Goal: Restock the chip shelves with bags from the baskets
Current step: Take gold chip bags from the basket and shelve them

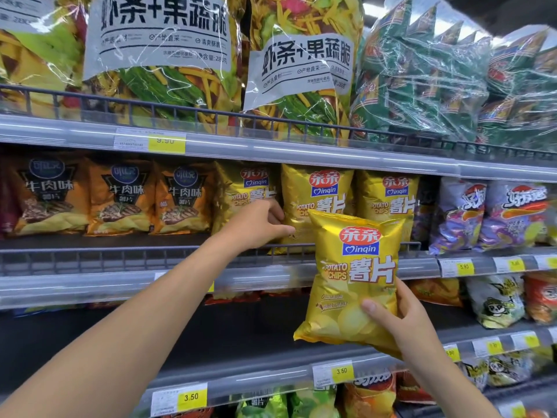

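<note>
One gold chip bag [352,279] — glossy; puffed

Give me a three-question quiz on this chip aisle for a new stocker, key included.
1. Which hand holds the loose gold bag? A) left hand B) right hand C) both
2. True or false: the left hand grips an orange beef-flavour bag.
3. Fill in: the yellow price tag at bottom left reads ____.
Key: 1 B. 2 False; its grip is on a shelved gold bag. 3 3.50.
</note>
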